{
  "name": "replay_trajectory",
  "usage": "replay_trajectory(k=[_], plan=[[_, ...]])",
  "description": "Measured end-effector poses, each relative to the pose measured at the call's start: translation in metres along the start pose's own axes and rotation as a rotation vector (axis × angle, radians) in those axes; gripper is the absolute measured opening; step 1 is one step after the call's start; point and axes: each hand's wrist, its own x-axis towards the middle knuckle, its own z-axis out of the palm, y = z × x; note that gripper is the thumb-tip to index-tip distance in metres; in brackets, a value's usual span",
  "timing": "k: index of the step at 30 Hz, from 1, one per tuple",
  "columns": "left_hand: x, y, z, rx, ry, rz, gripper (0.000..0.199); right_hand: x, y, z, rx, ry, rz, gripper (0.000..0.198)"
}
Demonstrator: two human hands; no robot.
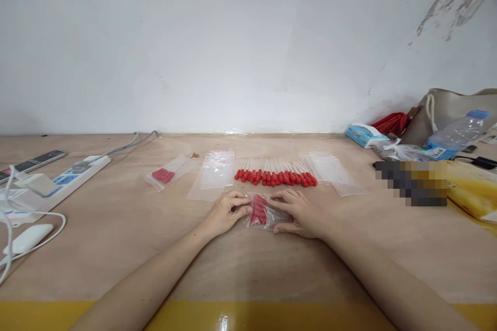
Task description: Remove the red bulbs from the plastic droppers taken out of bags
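Observation:
A small clear zip bag (pixel 276 219) lies on the table between my hands, with several red-bulbed droppers (pixel 259 210) side by side inside it. At its left edge my left hand (pixel 229 211) pinches the plastic between thumb and fingers. My right hand (pixel 301 213) rests on the right part of the bag, fingers spread and thumb apart. Just beyond is a long row of loose droppers (pixel 277 178), red bulbs toward me and thin pale stems pointing away. Flat clear bags lie at both ends of the row, a left stack (pixel 212 176) and a right stack (pixel 334 173).
Another bag (pixel 165 173) of red-bulbed droppers lies left. Farther left are a power strip (pixel 83 170), a phone (pixel 37 161) and white cables. On the right are a tissue pack (pixel 365 135), a plastic bottle (pixel 454 137) and a yellow package (pixel 471 189). A wall (pixel 248 46) stands behind.

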Motion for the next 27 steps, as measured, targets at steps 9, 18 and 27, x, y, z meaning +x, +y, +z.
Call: replay_trajectory(k=[9, 18, 27], plan=[[0.003, 0.009, -0.006, -0.089, -0.118, -0.022, 0.02, 0.001, -0.001, 0.005, 0.012, 0.076, 0.005, 0.06], [0.0, 0.016, -0.005, -0.184, -0.177, -0.092, 0.033, 0.003, -0.006, 0.002, 0.005, 0.083, 0.044, 0.058], [-0.004, 0.033, -0.009, 0.049, -0.142, 0.054, 0.009, 0.003, -0.005, 0.004, -0.008, 0.084, 0.064, 0.056]])
